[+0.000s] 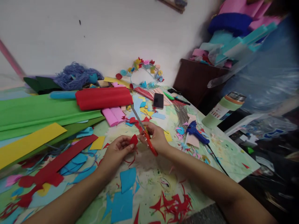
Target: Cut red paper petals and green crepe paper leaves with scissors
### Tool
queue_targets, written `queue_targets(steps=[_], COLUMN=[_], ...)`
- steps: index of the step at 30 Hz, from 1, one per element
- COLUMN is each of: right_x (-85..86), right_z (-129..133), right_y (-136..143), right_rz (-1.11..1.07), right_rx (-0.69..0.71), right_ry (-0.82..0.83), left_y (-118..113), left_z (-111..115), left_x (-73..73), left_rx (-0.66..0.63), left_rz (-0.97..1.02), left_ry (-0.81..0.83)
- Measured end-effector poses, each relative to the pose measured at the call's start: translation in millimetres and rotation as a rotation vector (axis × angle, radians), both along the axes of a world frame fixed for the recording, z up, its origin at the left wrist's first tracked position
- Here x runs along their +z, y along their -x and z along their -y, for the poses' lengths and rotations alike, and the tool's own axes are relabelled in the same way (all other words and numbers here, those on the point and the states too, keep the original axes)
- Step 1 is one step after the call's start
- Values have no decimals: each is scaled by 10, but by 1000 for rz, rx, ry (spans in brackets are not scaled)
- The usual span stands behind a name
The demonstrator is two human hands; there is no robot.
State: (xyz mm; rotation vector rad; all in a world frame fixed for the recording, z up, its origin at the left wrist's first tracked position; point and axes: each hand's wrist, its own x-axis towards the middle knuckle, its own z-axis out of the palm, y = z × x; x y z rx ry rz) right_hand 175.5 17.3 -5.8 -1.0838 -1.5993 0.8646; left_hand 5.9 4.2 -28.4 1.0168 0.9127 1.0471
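Near the middle of the table, my left hand (119, 151) is closed, pinching a small red piece (134, 140) between thumb and fingertips. Just to its right, my right hand (155, 135) is wrapped round orange-handled scissors (148, 141). Their blades point up and away to the left, past the red piece and apart from it. Below my hands lie blue pieces (122, 205) and a scatter of red scraps (173, 205). Beyond them a red roll (104, 98) rests on green sheets (42, 115).
A blue glue gun (197, 132) with its cord lies on the right, near a green bottle (221, 109). A phone (158, 100) sits farther back, before a flowered wreath (146, 62) by the wall. Blue yarn (74, 76) is heaped at back left.
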Motion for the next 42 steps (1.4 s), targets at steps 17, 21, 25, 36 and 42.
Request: queue_targets(steps=[17,21,25,36,42], right_x=[-75,-35,3,-48,-63], right_z=[189,169,112,149,158], right_y=[-9,-154,-270,-242,-220], right_rz=[200,456,826,767,758], right_rx=[57,-70,-153,-39,-61], right_ry=[-24,-105,-263,-354,-300], left_y=[-36,-22,-25,-22,-29], left_z=[46,30,-11,-19,4], left_x=[35,50,80,89,116], left_rx=[-72,32,191,184,149], left_rz=[-44,49,224,295,255], left_ry=[-35,32,101,133,134])
